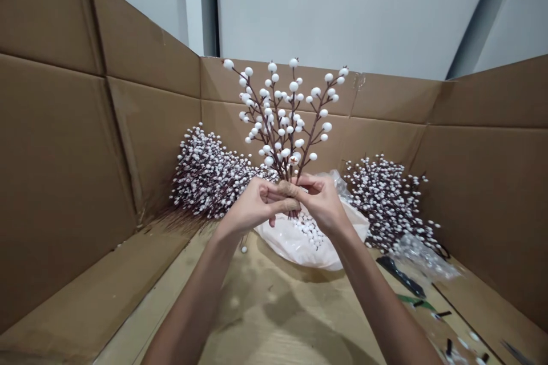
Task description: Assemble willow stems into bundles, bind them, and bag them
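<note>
Both my hands hold a spray of white artificial berry branches [293, 120] upright above the table. My left hand [261, 202] pinches the bunched dark stems from the left, fingers closed round them. From the right, my right hand [319, 197] grips the same stems, its thumb and fingers meeting those of the left. Tan wrapping covers some of the fingertips. Short stem ends stick out just below the fingers. Behind and under the hands lies a white plastic bag [282, 242] with loose white berries [309, 229] on it.
Piles of berry branches lie at the left [209, 174] and right [385, 199]. Cardboard walls [51, 154] enclose the table [257, 325]. Clear plastic wrap [423, 256], a dark long tool [400, 275] and small black-and-white scraps [440, 315] lie at right.
</note>
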`<act>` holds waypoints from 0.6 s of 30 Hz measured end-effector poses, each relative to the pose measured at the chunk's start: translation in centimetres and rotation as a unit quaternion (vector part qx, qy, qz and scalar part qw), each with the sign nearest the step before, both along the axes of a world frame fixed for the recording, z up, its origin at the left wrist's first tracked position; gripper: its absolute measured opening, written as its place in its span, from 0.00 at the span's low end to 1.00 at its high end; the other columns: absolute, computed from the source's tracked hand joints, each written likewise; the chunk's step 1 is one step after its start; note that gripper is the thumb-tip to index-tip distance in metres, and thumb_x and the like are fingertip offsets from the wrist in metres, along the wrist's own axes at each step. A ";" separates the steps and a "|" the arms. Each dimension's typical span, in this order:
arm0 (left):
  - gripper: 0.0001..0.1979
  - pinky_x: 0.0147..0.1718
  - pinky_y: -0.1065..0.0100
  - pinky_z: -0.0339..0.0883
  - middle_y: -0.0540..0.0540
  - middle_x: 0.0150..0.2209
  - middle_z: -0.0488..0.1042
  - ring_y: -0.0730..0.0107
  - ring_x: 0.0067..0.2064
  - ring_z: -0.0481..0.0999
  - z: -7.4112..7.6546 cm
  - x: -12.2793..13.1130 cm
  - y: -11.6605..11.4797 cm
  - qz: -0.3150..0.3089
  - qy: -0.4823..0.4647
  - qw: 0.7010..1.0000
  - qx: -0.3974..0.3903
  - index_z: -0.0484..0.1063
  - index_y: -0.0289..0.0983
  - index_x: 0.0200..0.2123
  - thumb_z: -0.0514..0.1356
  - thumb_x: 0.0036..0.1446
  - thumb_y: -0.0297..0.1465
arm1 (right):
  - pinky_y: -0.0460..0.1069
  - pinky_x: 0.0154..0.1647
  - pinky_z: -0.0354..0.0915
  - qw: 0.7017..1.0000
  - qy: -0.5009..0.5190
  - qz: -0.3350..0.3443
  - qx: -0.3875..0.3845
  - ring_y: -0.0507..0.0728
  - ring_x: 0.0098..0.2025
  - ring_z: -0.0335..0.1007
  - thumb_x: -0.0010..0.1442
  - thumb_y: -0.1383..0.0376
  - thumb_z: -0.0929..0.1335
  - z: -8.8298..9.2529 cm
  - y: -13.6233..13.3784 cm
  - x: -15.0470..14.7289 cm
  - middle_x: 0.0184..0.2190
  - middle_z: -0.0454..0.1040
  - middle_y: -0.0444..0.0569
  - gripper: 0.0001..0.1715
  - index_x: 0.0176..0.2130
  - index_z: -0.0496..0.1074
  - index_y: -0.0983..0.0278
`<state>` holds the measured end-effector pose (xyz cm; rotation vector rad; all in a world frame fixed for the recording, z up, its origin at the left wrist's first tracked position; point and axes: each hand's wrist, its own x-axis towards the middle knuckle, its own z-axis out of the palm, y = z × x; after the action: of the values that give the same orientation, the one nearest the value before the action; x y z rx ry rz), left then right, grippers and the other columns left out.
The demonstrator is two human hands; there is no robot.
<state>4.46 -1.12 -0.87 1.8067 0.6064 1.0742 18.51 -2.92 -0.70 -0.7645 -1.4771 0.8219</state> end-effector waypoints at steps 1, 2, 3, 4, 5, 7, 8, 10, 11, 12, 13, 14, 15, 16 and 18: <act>0.05 0.13 0.79 0.57 0.46 0.20 0.77 0.78 0.19 0.68 0.0 -0.2 0.1 0.009 -0.006 1.000 0.003 0.78 0.31 0.22 0.67 0.42 0.28 | 0.44 0.14 0.58 1.000 -0.001 0.000 0.007 0.47 0.16 0.60 0.42 0.53 0.77 0.0 0.2 -0.1 0.16 0.64 0.41 0.22 0.20 0.72 0.69; 0.05 0.13 0.78 0.57 0.47 0.19 0.76 0.78 0.18 0.68 -0.1 -0.4 0.3 0.018 -0.013 1.000 0.005 0.78 0.31 0.22 0.67 0.42 0.28 | 0.44 0.15 0.58 1.000 -0.003 0.002 0.013 0.48 0.16 0.60 0.42 0.53 0.77 0.0 0.5 -0.3 0.16 0.64 0.41 0.22 0.20 0.72 0.68; 0.05 0.13 0.78 0.57 0.47 0.19 0.76 0.78 0.18 0.68 -0.1 -0.5 0.4 0.026 -0.019 0.999 0.008 0.78 0.31 0.22 0.68 0.42 0.28 | 0.44 0.15 0.59 1.000 -0.006 0.005 0.017 0.48 0.17 0.61 0.42 0.53 0.76 0.1 0.7 -0.4 0.17 0.65 0.41 0.21 0.21 0.72 0.68; 0.05 0.13 0.78 0.57 0.47 0.19 0.76 0.77 0.19 0.69 -0.2 -0.7 0.5 0.030 -0.021 0.999 0.009 0.78 0.31 0.23 0.68 0.42 0.29 | 0.44 0.16 0.59 1.000 -0.014 0.009 0.019 0.48 0.18 0.61 0.43 0.53 0.76 0.1 1.0 -0.4 0.18 0.66 0.42 0.21 0.22 0.73 0.68; 0.06 0.13 0.78 0.57 0.46 0.20 0.77 0.76 0.20 0.71 -0.2 -0.8 0.6 0.033 -0.021 0.999 0.009 0.78 0.32 0.24 0.68 0.43 0.29 | 0.44 0.17 0.60 0.999 -0.026 0.014 0.019 0.48 0.19 0.62 0.44 0.53 0.76 0.2 1.2 -0.5 0.19 0.67 0.43 0.20 0.23 0.74 0.68; 0.06 0.14 0.77 0.57 0.45 0.22 0.78 0.73 0.22 0.73 -0.2 -1.2 0.8 0.035 -0.017 0.999 0.008 0.79 0.32 0.25 0.68 0.43 0.30 | 0.44 0.18 0.60 0.998 -0.053 0.021 0.015 0.49 0.20 0.63 0.46 0.53 0.75 0.5 1.4 -0.7 0.20 0.68 0.44 0.19 0.25 0.76 0.68; 0.07 0.14 0.77 0.57 0.44 0.23 0.79 0.72 0.22 0.74 -0.2 -1.3 0.8 0.036 -0.019 0.999 0.009 0.79 0.32 0.26 0.68 0.43 0.30 | 0.45 0.18 0.60 0.998 -0.063 0.019 0.016 0.49 0.20 0.62 0.46 0.53 0.75 0.6 1.4 -0.8 0.19 0.68 0.44 0.20 0.25 0.76 0.68; 0.07 0.15 0.76 0.57 0.45 0.22 0.78 0.72 0.22 0.74 -0.1 -1.5 0.9 0.034 -0.029 0.999 0.012 0.79 0.32 0.25 0.68 0.43 0.31 | 0.45 0.18 0.60 0.997 -0.068 0.008 0.024 0.49 0.19 0.62 0.46 0.54 0.75 0.9 1.4 -1.1 0.19 0.68 0.44 0.19 0.24 0.75 0.68; 0.07 0.15 0.76 0.57 0.45 0.22 0.78 0.72 0.22 0.73 0.0 -1.6 0.9 0.030 -0.035 0.999 0.014 0.79 0.32 0.25 0.68 0.43 0.31 | 0.44 0.18 0.60 0.997 -0.067 0.002 0.030 0.49 0.20 0.62 0.46 0.54 0.75 1.1 1.4 -1.3 0.18 0.68 0.44 0.19 0.23 0.75 0.68; 0.07 0.15 0.76 0.57 0.45 0.21 0.78 0.74 0.21 0.72 0.0 -1.7 0.9 0.027 -0.041 0.999 0.016 0.79 0.32 0.24 0.68 0.42 0.31 | 0.44 0.17 0.59 0.997 -0.065 -0.002 0.035 0.49 0.19 0.62 0.46 0.55 0.74 1.1 1.3 -1.4 0.18 0.68 0.44 0.18 0.23 0.74 0.68; 0.07 0.14 0.76 0.56 0.46 0.21 0.77 0.75 0.20 0.71 0.1 -1.8 0.9 0.025 -0.046 0.999 0.016 0.78 0.32 0.24 0.68 0.42 0.31 | 0.44 0.17 0.59 0.997 -0.063 -0.003 0.038 0.49 0.19 0.62 0.46 0.55 0.74 1.2 1.3 -1.6 0.18 0.68 0.44 0.17 0.23 0.74 0.68; 0.07 0.14 0.76 0.55 0.47 0.20 0.77 0.76 0.19 0.69 0.1 -1.9 0.9 0.023 -0.050 0.998 0.015 0.78 0.32 0.24 0.69 0.42 0.31 | 0.44 0.17 0.58 0.997 -0.061 -0.005 0.041 0.49 0.19 0.62 0.46 0.56 0.74 1.2 1.3 -1.7 0.18 0.68 0.44 0.17 0.23 0.74 0.68; 0.07 0.13 0.77 0.54 0.48 0.19 0.76 0.78 0.18 0.67 0.1 -2.0 0.8 0.024 -0.055 0.998 0.012 0.78 0.32 0.23 0.69 0.41 0.31 | 0.45 0.18 0.59 0.997 -0.058 -0.010 0.047 0.49 0.20 0.62 0.46 0.56 0.74 1.2 1.2 -1.8 0.19 0.69 0.45 0.17 0.23 0.74 0.68; 0.07 0.13 0.77 0.54 0.49 0.18 0.74 0.79 0.17 0.65 0.1 -2.1 0.8 0.024 -0.058 0.998 0.007 0.78 0.33 0.23 0.69 0.41 0.31 | 0.45 0.20 0.60 0.997 -0.057 -0.017 0.058 0.49 0.21 0.64 0.46 0.57 0.74 1.2 1.2 -1.9 0.20 0.70 0.45 0.16 0.23 0.75 0.68; 0.07 0.13 0.77 0.53 0.51 0.17 0.72 0.80 0.16 0.63 0.2 -2.3 0.6 0.020 -0.057 0.998 -0.002 0.78 0.33 0.22 0.70 0.39 0.31 | 0.46 0.24 0.62 0.994 -0.058 -0.033 0.087 0.51 0.24 0.66 0.47 0.58 0.74 1.2 1.2 -2.1 0.22 0.72 0.46 0.14 0.23 0.76 0.68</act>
<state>2.13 -0.49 -0.70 1.7228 0.5766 1.1939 16.40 -1.68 0.45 -0.7358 -1.5949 0.5981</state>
